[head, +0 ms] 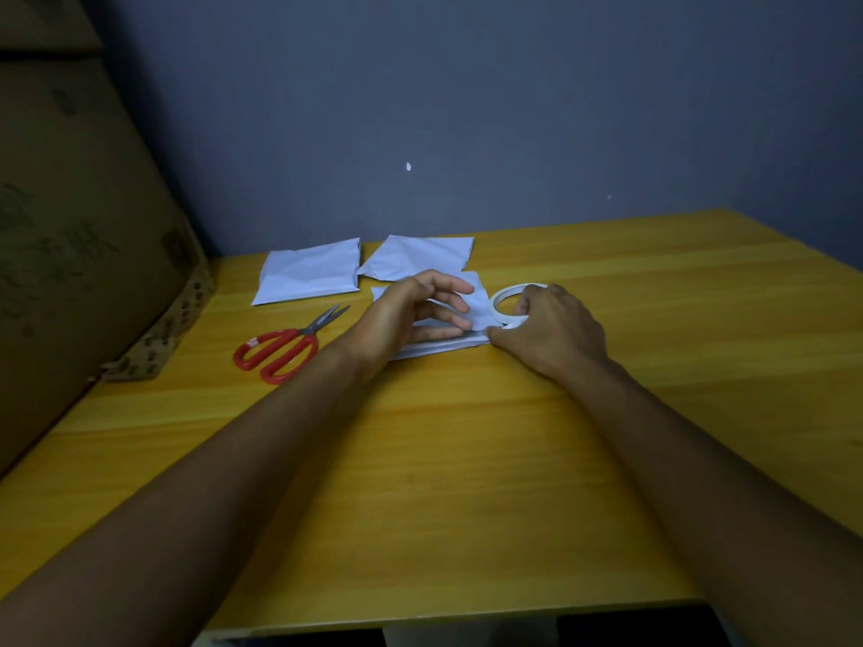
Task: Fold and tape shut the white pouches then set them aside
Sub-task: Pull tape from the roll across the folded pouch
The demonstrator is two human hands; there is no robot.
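A white pouch (pixel 476 303) lies on the yellow table (pixel 467 459), its near edge folded over. My left hand (pixel 411 315) rests on it, fingers spread and lightly bent, pressing the fold. My right hand (pixel 546 333) grips a white tape roll (pixel 502 296) just right of the pouch, with its thumb at the pouch's near right corner. Two more white pouches lie behind: one (pixel 308 273) at the left and one (pixel 420 256) beside it, partly hidden by my left hand.
Red-handled scissors (pixel 285 345) lie left of my left hand. A large cardboard box (pixel 70 226) stands along the table's left side. A grey wall rises right behind the pouches.
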